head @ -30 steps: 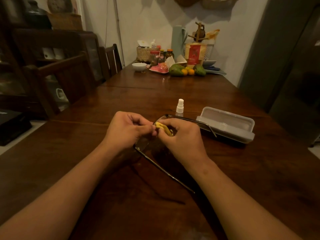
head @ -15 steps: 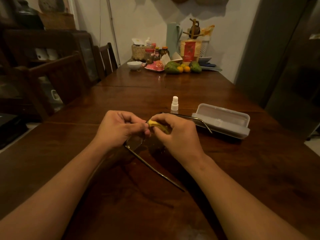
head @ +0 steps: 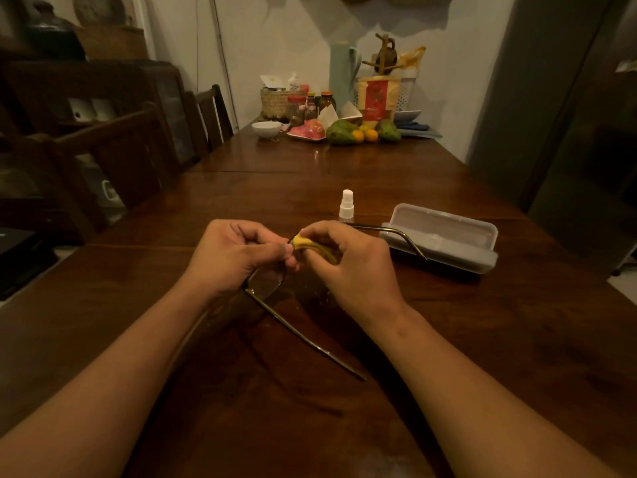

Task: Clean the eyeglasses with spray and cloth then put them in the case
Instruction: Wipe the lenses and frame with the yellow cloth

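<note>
My left hand (head: 234, 255) pinches the eyeglasses (head: 265, 282) by the frame above the table (head: 138, 305); my right hand (head: 348, 267) pinches the yellow cloth (head: 305, 243) on what looks like the far lens, though it's dim. Risk: hard rubbing twists the splayed temples. The far temple could also clip the spray bottle (head: 346, 207) or the open case (head: 444, 232) just behind.

Single head-worn wide-angle view, looking forward and down along a long dark wooden table (head: 448, 339) toward a pale wall (head: 275, 46) at its far end. Both bare forearms enter from the bottom corners; the left hand (head: 238, 257) and right hand (head: 355, 267) meet close below the lens, near frame centre. Edges show wide-angle bowing. No second view is present.
</note>
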